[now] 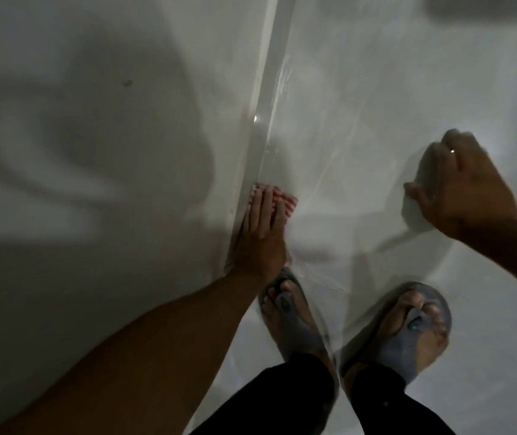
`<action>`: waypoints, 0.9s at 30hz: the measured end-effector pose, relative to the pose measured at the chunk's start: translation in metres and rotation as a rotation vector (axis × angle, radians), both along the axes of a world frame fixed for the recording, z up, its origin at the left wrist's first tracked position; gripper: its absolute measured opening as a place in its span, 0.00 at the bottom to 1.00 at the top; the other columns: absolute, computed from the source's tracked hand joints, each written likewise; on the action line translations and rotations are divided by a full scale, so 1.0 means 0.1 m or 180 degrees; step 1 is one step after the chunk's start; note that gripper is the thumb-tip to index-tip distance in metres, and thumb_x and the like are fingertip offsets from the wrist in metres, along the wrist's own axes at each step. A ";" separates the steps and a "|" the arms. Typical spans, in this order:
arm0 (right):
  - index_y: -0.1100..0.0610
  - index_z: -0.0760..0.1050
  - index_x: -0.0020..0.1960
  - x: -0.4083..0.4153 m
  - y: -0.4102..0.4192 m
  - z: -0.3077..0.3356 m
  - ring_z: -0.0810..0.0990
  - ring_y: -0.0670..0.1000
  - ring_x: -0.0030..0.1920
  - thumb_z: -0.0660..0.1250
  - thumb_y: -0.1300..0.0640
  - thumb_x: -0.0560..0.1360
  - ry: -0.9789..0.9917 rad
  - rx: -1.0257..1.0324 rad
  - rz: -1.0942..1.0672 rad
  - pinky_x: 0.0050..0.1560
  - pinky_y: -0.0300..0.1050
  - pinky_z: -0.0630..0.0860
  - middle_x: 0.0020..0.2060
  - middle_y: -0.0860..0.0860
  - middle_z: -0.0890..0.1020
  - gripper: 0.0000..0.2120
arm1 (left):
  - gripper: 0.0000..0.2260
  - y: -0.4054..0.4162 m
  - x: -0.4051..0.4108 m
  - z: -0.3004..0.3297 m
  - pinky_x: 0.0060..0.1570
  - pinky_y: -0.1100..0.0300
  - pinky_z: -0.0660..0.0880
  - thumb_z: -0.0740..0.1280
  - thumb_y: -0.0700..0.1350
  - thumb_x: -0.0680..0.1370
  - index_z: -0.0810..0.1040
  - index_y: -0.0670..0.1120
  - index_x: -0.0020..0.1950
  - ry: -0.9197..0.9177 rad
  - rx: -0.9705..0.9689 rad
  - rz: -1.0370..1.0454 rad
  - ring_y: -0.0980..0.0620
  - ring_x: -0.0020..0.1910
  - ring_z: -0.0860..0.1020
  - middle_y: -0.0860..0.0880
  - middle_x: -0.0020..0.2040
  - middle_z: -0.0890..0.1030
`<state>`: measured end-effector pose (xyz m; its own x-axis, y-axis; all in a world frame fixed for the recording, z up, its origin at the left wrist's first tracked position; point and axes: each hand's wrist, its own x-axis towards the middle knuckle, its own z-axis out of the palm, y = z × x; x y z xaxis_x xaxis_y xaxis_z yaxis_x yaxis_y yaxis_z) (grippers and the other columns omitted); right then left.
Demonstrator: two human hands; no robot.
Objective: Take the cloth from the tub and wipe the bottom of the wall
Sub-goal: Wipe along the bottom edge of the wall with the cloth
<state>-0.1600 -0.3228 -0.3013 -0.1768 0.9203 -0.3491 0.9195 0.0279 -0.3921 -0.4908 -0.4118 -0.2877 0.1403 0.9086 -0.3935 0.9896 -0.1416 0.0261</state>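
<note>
A red-and-white striped cloth (283, 200) lies pressed against the skirting strip (263, 136) at the foot of the white wall (94, 152). My left hand (261, 233) lies flat on the cloth with fingers stretched forward, and only the cloth's far end shows past the fingertips. My right hand (461, 186) hovers to the right over the wet white floor (360, 120), fingers curled and empty, a ring on one finger. No tub is in view.
My two feet in grey flip-flops (291, 312) (407, 328) stand on the glossy floor just behind the left hand. Dark shadows fall across the wall on the left. A small dark spot (127, 83) marks the wall.
</note>
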 end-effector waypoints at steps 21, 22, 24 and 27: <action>0.65 0.63 0.79 0.03 -0.15 -0.48 0.59 0.67 0.82 0.63 0.39 0.76 -0.0101 0.1200 -0.0012 0.84 0.62 0.48 0.79 0.69 0.64 0.41 | 0.49 0.95 0.16 -0.20 0.80 0.36 0.58 0.82 0.48 0.63 0.63 0.34 0.77 -0.0189 0.0410 -0.0230 0.32 0.80 0.58 0.32 0.79 0.64; 0.65 0.62 0.79 0.04 -0.15 -0.50 0.58 0.67 0.82 0.63 0.38 0.76 -0.0133 0.1231 0.0019 0.85 0.61 0.47 0.79 0.69 0.64 0.42 | 0.39 1.23 0.24 -0.22 0.80 0.37 0.58 0.76 0.43 0.70 0.64 0.35 0.77 -0.0256 0.0595 -0.0258 0.32 0.80 0.59 0.32 0.78 0.65; 0.64 0.62 0.80 0.05 -0.15 -0.55 0.57 0.66 0.83 0.62 0.37 0.76 -0.0215 0.1224 0.0053 0.85 0.61 0.46 0.80 0.68 0.63 0.42 | 0.33 1.89 0.39 -0.27 0.82 0.40 0.53 0.63 0.37 0.72 0.64 0.36 0.78 -0.0315 0.0854 -0.0196 0.33 0.81 0.58 0.34 0.79 0.64; 0.63 0.60 0.81 0.07 -0.15 -0.59 0.55 0.65 0.84 0.61 0.36 0.76 -0.0276 0.1178 0.0095 0.85 0.61 0.46 0.81 0.67 0.61 0.43 | 0.29 2.45 0.51 -0.28 0.82 0.41 0.55 0.51 0.36 0.74 0.68 0.34 0.75 -0.0487 0.1026 -0.0034 0.35 0.80 0.61 0.35 0.78 0.67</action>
<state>-0.1528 -0.3379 -0.3604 -0.1899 0.9818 -0.0088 0.9455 0.1804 -0.2712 -0.4401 -0.1670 -0.3153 0.1857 0.9807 -0.0606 0.9761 -0.1770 0.1261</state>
